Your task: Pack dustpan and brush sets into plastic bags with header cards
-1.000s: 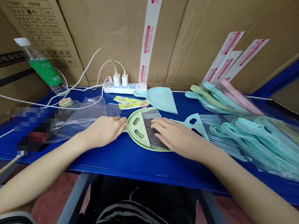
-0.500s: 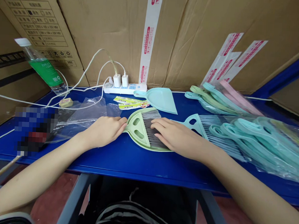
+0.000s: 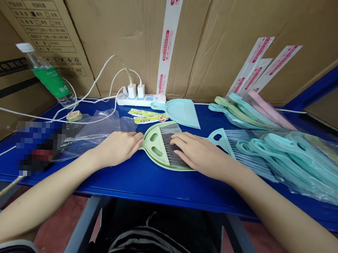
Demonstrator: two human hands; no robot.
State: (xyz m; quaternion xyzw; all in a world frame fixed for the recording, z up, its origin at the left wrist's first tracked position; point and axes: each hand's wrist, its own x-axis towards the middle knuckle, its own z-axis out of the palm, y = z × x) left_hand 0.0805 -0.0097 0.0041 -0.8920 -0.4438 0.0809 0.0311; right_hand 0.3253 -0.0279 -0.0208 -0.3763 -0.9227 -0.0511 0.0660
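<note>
A green brush with grey bristles lies on a green dustpan in the middle of the blue table. At their handle end, my left hand has its fingers closed round the handles. My right hand rests over the bristles and the dustpan's right part, its fingers bent and slightly apart. Behind them lies a light blue dustpan. To the right of my right hand is a light blue brush, its bristles pointing right.
Bagged blue sets and more wrapped sets lie at the right. A white power strip, yellow-green cards, clear plastic bags and a leaning bottle are behind and left, with white cables crossing.
</note>
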